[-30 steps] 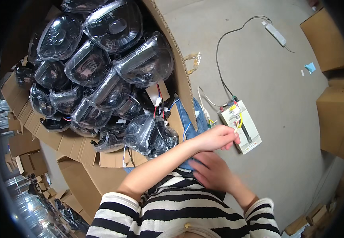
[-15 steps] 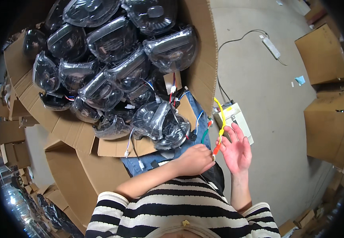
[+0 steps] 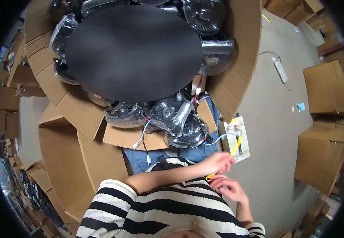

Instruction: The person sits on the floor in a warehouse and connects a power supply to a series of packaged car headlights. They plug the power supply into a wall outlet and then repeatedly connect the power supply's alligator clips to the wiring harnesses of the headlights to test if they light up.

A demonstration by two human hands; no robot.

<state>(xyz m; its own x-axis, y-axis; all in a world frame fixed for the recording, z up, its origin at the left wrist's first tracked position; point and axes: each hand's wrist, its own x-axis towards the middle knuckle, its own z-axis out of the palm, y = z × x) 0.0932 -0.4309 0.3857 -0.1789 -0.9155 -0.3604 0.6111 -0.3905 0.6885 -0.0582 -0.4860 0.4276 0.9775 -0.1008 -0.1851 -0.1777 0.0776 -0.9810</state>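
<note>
Where the yellow cable (image 3: 236,147) meets the loosely curled left hand (image 3: 217,163), any grip is hidden; the right hand (image 3: 232,188) is half open below, its hold unclear. Best leave slack toward the white unit (image 3: 245,149).

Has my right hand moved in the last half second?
Yes: your right hand moved away from the pale box on the floor, toward your striped shirt.

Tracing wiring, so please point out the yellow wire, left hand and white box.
Yellow wire (image 3: 236,146), head view: its upper length.
Left hand (image 3: 215,162), head view: its back.
White box (image 3: 232,141), head view: its top.
</note>
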